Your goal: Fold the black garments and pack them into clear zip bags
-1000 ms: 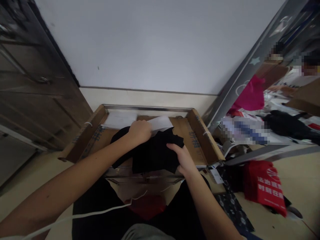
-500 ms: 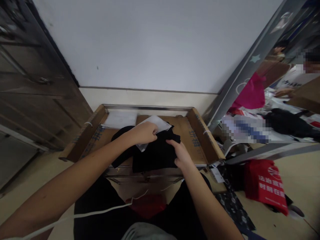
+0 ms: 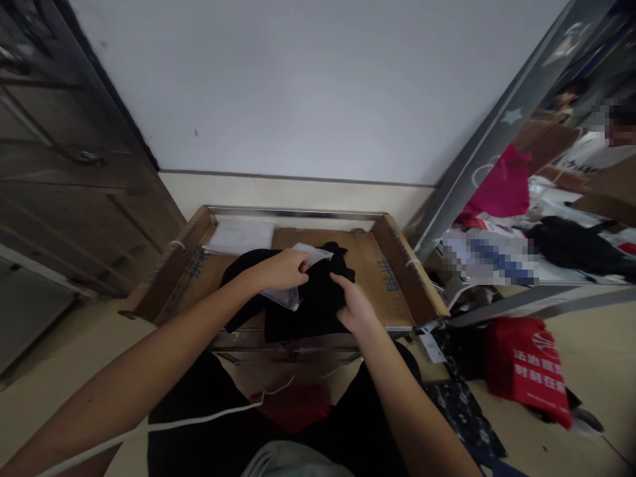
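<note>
My left hand (image 3: 287, 269) is closed on a clear plastic bag (image 3: 283, 298), whose ends stick out above and below the fist. The bag lies over a black cloth garment (image 3: 318, 315), bunched up at the front of a cardboard-lined table (image 3: 365, 248). At the garment's right side, my right hand (image 3: 355, 303) grips its edge, the thumb resting on top and the other fingers mostly out of sight. A black sleeve-like part stretches left beneath my left forearm. Farther back on the left is a flat stack of clear bags (image 3: 241, 236).
Cardboard walls (image 3: 405, 265) border the table's sides. A white cord (image 3: 199, 422) crosses over my lap. On the right floor lies a red bag (image 3: 529, 364). Beyond a grey post (image 3: 497, 132), a person sits at another table with a black item (image 3: 566, 245) on it.
My left hand has shifted slightly left, and the plastic bag has moved with it, showing less above the fist and more below. My right hand stays almost in place at the garment's edge.
</note>
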`<state>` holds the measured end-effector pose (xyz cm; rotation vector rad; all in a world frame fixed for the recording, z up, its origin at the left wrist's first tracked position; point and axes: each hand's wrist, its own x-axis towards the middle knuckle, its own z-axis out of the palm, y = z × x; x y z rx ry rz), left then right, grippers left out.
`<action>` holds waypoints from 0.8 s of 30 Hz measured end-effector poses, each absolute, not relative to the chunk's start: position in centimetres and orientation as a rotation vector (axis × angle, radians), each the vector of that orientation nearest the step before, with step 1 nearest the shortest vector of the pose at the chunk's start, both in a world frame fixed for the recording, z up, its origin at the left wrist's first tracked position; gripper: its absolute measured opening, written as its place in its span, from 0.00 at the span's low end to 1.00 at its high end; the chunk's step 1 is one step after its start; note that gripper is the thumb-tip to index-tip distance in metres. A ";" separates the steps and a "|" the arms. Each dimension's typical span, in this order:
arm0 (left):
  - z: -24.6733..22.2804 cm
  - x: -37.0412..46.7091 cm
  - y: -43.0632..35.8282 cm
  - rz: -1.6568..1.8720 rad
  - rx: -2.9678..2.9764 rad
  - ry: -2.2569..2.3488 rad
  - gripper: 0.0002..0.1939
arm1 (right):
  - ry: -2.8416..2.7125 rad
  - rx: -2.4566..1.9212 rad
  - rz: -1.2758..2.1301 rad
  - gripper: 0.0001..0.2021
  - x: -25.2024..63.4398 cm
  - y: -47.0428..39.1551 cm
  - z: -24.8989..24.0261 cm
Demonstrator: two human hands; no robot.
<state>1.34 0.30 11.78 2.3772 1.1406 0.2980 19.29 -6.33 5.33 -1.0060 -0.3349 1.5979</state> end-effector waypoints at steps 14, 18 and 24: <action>11.6 1.8 -0.5 0.368 2.340 1.088 0.03 | -0.251 -0.919 1.865 0.07 19.7 -4.9 5.6; 11.6 1.9 -0.6 0.406 2.315 1.070 0.03 | -0.241 -0.864 1.803 0.07 19.5 -4.7 5.7; 11.8 3.0 -1.1 0.557 2.277 1.044 0.05 | -0.289 -0.829 1.860 0.09 18.6 -4.7 5.0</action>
